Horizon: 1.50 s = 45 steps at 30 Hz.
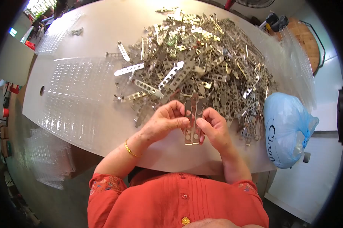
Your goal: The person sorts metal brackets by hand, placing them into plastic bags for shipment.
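Over the table's front edge, in the head view, my two hands hold a pair of shiny metal strips with round holes [190,136], upright and side by side. My left hand [167,118] pinches the left strip between thumb and fingers. On the other side, my right hand [214,127] grips the right strip, its thumb pressed on the face. Both strips run lengthwise away from me, their far ends overlapping the near edge of a large heap of similar perforated metal strips [217,68]. Parts of the strips are hidden behind my fingers.
Clear plastic trays with rows of pockets [76,87] lie on the white table [114,142] at left. A tied blue plastic bag [289,129] sits at the right edge. Clear plastic sheets [293,68] lie beyond it. Near the back right stands a round wooden stool [300,40].
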{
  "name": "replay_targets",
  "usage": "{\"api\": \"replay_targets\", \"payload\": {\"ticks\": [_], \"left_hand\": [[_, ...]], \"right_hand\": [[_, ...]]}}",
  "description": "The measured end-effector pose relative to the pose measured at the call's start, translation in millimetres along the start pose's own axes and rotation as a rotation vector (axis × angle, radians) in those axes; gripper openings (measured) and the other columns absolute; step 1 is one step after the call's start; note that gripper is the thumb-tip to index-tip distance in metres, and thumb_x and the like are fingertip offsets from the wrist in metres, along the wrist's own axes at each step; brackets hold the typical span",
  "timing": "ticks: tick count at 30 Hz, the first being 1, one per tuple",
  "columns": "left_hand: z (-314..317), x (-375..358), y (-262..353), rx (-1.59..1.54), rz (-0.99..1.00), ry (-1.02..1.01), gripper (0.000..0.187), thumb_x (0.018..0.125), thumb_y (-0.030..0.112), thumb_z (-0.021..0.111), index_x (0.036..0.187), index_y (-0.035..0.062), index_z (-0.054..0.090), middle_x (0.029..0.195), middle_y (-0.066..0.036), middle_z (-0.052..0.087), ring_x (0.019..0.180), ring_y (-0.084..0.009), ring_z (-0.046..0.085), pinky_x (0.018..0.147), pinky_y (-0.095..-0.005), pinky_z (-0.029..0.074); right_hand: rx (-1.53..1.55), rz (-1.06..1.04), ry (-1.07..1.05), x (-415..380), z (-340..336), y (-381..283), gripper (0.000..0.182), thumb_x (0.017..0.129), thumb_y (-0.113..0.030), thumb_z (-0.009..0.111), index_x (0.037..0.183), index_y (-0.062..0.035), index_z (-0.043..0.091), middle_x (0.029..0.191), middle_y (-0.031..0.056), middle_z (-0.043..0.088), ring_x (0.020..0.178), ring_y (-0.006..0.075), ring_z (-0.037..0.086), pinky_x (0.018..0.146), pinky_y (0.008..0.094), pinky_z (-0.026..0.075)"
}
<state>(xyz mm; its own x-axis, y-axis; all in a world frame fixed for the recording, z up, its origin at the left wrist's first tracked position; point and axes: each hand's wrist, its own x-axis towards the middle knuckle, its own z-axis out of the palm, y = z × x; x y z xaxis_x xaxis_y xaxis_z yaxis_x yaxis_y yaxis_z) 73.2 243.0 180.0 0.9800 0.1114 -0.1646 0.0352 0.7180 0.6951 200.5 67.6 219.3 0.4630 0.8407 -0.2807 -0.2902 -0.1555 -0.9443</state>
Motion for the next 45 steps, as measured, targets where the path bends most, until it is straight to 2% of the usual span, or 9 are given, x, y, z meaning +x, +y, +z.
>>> {"api": "replay_targets", "payload": {"ticks": [2, 5, 9, 10, 14, 21, 25, 26, 45], "left_hand": [[-0.5, 0.4, 2.9, -0.042, 0.014, -0.07, 0.02, 0.092, 0.005, 0.072, 0.102, 0.0059, 0.054, 0.116, -0.015, 0.069, 0.098, -0.0188, 0.068, 0.083, -0.0364, 0.058], [2.7, -0.9, 5.9, -0.035, 0.02, -0.061, 0.016, 0.093, 0.005, 0.071, 0.096, 0.0068, 0.056, 0.114, -0.016, 0.07, 0.099, -0.0193, 0.068, 0.081, -0.0357, 0.058], [2.8, -1.2, 5.8, 0.029, -0.009, -0.067, 0.021, 0.091, 0.009, 0.075, 0.094, 0.0071, 0.054, 0.098, -0.009, 0.07, 0.083, -0.016, 0.067, 0.069, -0.0303, 0.057], [4.5, 0.2, 3.6, 0.083, 0.029, -0.05, 0.024, 0.091, 0.012, 0.076, 0.094, 0.0074, 0.053, 0.091, -0.004, 0.066, 0.073, -0.0117, 0.064, 0.059, -0.026, 0.054], [6.3, -2.0, 4.7, 0.16, 0.014, 0.024, 0.023, 0.093, 0.013, 0.075, 0.095, 0.0069, 0.053, 0.087, -0.002, 0.064, 0.065, -0.008, 0.06, 0.053, -0.0229, 0.048], [7.7, -2.3, 2.5, 0.267, 0.092, 0.053, 0.021, 0.096, 0.013, 0.071, 0.101, 0.0054, 0.052, 0.084, 0.0, 0.06, 0.065, -0.0085, 0.06, 0.055, -0.023, 0.05], [9.4, -4.4, 4.3, 0.295, 0.065, 0.043, 0.017, 0.098, 0.009, 0.066, 0.106, 0.0041, 0.053, 0.091, -0.001, 0.058, 0.067, -0.0091, 0.06, 0.058, -0.0232, 0.051], [13.4, -4.9, 6.6, 0.324, 0.074, 0.053, 0.011, 0.099, 0.007, 0.061, 0.105, 0.0036, 0.052, 0.086, 0.0, 0.059, 0.066, -0.0071, 0.059, 0.057, -0.0217, 0.049], [18.1, -6.1, 3.3, 0.388, 0.122, 0.074, 0.014, 0.098, 0.001, 0.06, 0.104, 0.003, 0.048, 0.094, -0.004, 0.06, 0.075, -0.0094, 0.063, 0.058, -0.0235, 0.056]], "right_hand": [[0.014, -0.014, 0.017, -0.6, -1.6, -3.6, 0.012, 0.1, -0.012, 0.059, 0.093, -0.0052, 0.052, 0.077, 0.0061, 0.064, 0.053, 0.0097, 0.059, 0.046, 0.0238, 0.049], [0.07, -0.037, 0.023, -0.8, -1.9, -1.1, 0.012, 0.1, -0.011, 0.058, 0.093, -0.0047, 0.052, 0.077, 0.0066, 0.065, 0.053, 0.0101, 0.059, 0.047, 0.0242, 0.049], [0.089, -0.067, -0.011, -3.7, 2.6, -2.9, 0.01, 0.101, -0.01, 0.057, 0.094, -0.0037, 0.052, 0.078, 0.007, 0.065, 0.056, 0.0108, 0.06, 0.05, 0.024, 0.05], [0.097, -0.072, -0.032, -4.3, 2.9, -1.1, 0.011, 0.101, -0.011, 0.058, 0.094, -0.0037, 0.052, 0.079, 0.007, 0.065, 0.058, 0.0107, 0.061, 0.051, 0.0239, 0.05], [0.065, -0.073, -0.084, -5.6, 7.8, 0.2, 0.012, 0.102, -0.013, 0.058, 0.095, -0.0035, 0.053, 0.081, 0.0075, 0.066, 0.059, 0.0107, 0.061, 0.051, 0.0243, 0.051], [0.048, -0.077, -0.053, -6.1, 11.2, 2.3, 0.013, 0.101, -0.012, 0.059, 0.095, -0.0033, 0.052, 0.079, 0.0079, 0.065, 0.058, 0.0125, 0.062, 0.052, 0.0257, 0.052], [0.02, -0.033, -0.027, -5.5, 12.1, 2.6, 0.015, 0.1, -0.013, 0.061, 0.094, -0.0034, 0.051, 0.077, 0.0066, 0.064, 0.058, 0.0118, 0.062, 0.052, 0.0254, 0.051], [0.004, -0.024, -0.033, -5.5, 11.4, 3.1, 0.015, 0.1, -0.013, 0.061, 0.094, -0.0035, 0.051, 0.077, 0.006, 0.064, 0.058, 0.0115, 0.062, 0.052, 0.0254, 0.051], [-0.091, 0.071, -0.057, -4.4, 10.8, 3.3, 0.022, 0.101, -0.023, 0.064, 0.099, -0.0028, 0.056, 0.08, 0.0046, 0.067, 0.06, 0.0083, 0.061, 0.052, 0.0225, 0.048]]}}
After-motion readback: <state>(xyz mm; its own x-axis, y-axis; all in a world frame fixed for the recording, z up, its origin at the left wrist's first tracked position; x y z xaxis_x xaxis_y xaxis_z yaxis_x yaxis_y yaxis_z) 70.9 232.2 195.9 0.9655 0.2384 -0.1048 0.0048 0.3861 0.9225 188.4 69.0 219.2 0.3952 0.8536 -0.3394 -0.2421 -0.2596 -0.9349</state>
